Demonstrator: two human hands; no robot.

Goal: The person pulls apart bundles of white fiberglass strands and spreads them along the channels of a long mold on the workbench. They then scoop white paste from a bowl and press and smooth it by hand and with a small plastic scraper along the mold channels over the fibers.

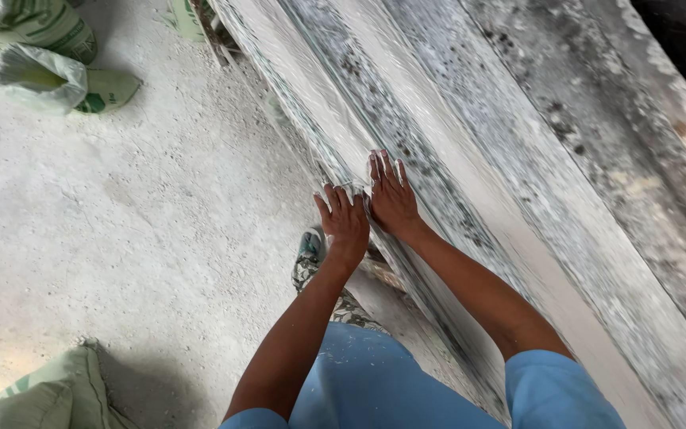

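Long grey-white stone slabs (470, 151) lean in a stack, running from the top centre down to the bottom right. My left hand (344, 221) rests on the near edge of the front slab, fingers curled over the edge. Beside it, my right hand (392, 195) lies flat on the slab's face with fingers spread and pointing up along the slab. The two hands almost touch. Both arms reach out from blue sleeves at the bottom of the head view.
Dusty concrete floor (136, 222) spreads to the left. Pale green sacks (41, 56) lie at the top left, and another sack (49, 393) sits at the bottom left. My foot in a patterned shoe (310, 258) stands by the slabs' base.
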